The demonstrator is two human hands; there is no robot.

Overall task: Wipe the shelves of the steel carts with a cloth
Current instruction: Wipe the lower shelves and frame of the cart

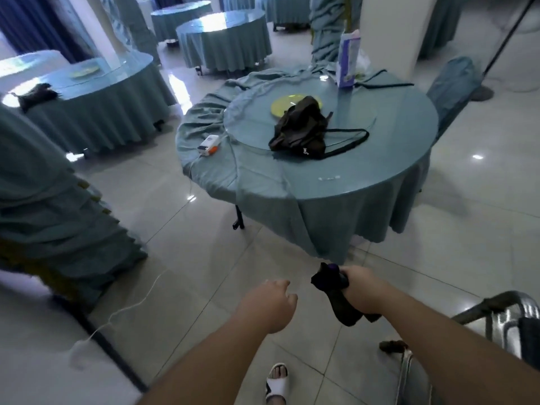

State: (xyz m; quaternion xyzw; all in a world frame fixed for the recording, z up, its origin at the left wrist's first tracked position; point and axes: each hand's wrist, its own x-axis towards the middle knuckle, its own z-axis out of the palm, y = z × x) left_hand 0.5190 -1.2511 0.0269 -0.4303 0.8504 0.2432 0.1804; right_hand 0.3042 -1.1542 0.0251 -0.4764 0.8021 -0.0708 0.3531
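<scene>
Right hand (361, 290) clenched around dark cloth (336, 299); left hand (270, 305) loosely curled, empty

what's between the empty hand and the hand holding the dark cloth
Head view: only bare pale floor tile shows between the left hand and the right hand gripping the dark cloth.

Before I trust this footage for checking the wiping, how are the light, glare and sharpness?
Head view: dim, bluish light; bright glare patches on the floor tiles and the far tabletops; wide-angle bending at the edges; the steel cart at lower right is soft; the right hand gripping the dark cloth and the loosely curled left hand are fairly sharp.
</scene>
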